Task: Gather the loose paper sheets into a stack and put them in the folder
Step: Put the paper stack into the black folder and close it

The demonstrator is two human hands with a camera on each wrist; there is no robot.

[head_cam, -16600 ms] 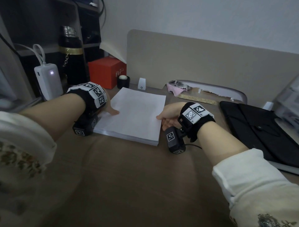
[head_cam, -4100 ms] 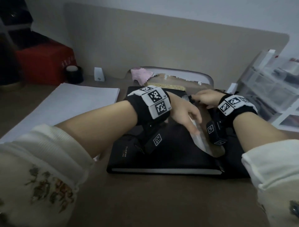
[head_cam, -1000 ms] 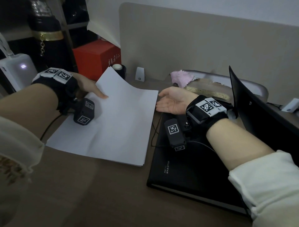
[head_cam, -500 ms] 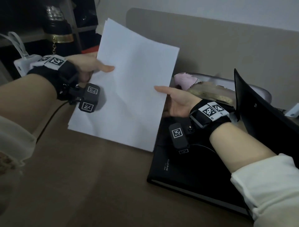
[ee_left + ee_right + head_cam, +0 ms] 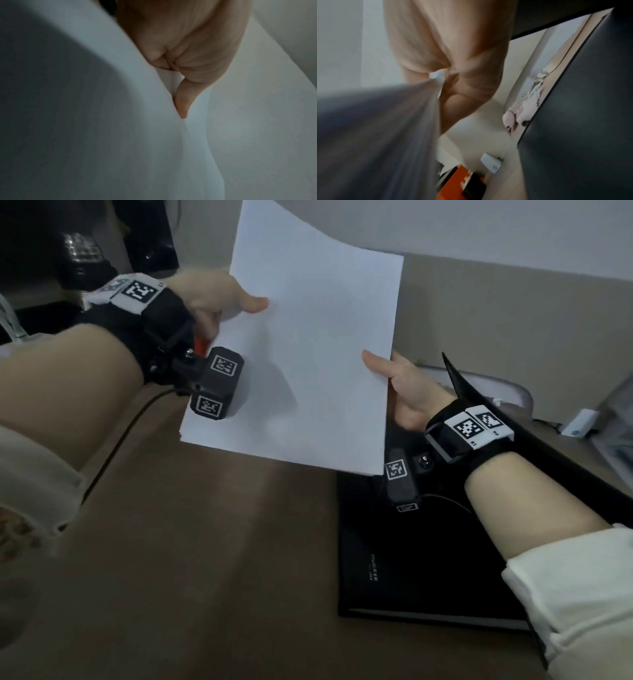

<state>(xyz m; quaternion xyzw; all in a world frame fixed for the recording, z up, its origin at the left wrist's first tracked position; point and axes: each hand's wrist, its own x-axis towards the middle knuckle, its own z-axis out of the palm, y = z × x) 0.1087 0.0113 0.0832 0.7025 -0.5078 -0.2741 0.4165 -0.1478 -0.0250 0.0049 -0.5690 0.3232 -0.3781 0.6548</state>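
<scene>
Held off the desk beside the open folder, the paper stack is pinched at opposite edges by the left hand and right hand; it is best kept squared and lowered flat onto the folder.

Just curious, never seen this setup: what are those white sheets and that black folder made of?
Sheets: thin matte white paper; they bend and curl where the left hand and right hand hold them. Folder: stiff, black, faint sheen; probably plastic or faux leather, hard to tell.
</scene>
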